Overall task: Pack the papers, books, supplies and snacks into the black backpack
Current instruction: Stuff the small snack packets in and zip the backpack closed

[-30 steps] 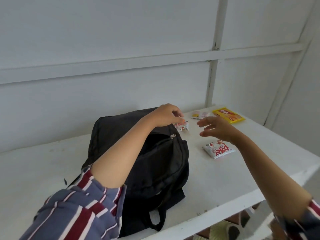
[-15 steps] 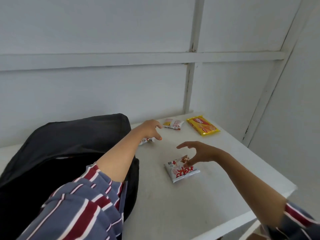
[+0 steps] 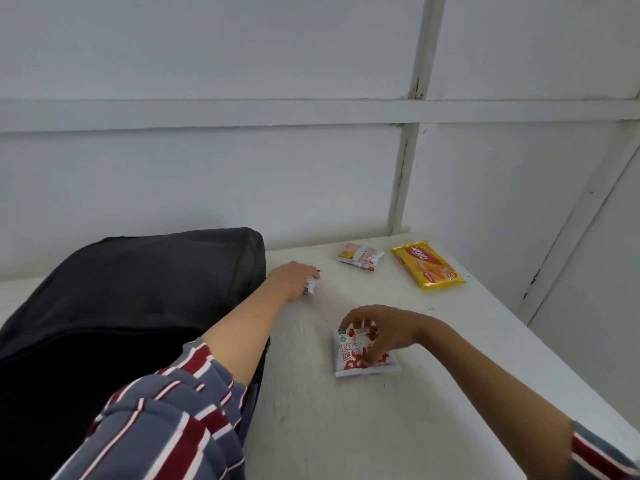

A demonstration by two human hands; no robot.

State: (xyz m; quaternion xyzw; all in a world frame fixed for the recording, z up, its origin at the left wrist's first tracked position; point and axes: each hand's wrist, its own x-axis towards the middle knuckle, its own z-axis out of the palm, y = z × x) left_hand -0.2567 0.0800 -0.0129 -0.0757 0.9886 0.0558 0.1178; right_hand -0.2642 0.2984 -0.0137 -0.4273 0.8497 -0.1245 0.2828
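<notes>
- head view: snacks are being gathered; the black backpack (image 3: 138, 289) lies at the left of the white surface (image 3: 346, 427).
- left grip (image 3: 294, 278) is curled round a small packet (image 3: 310, 285) just beside the backpack.
- right grip (image 3: 384, 329) bends its fingers over a red-and-white snack bag (image 3: 360, 358), seemingly pinching it.
- next, i'd say: lift both into the backpack, then fetch the small sachet (image 3: 360, 256) and yellow biscuit pack (image 3: 427, 265).

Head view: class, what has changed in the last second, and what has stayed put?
The right hand came down from above the table and now grips the red-and-white snack packet. The left hand stays on the small white packet beside the black backpack. The yellow biscuit pack and the sachet beside it lie unmoved.
</notes>
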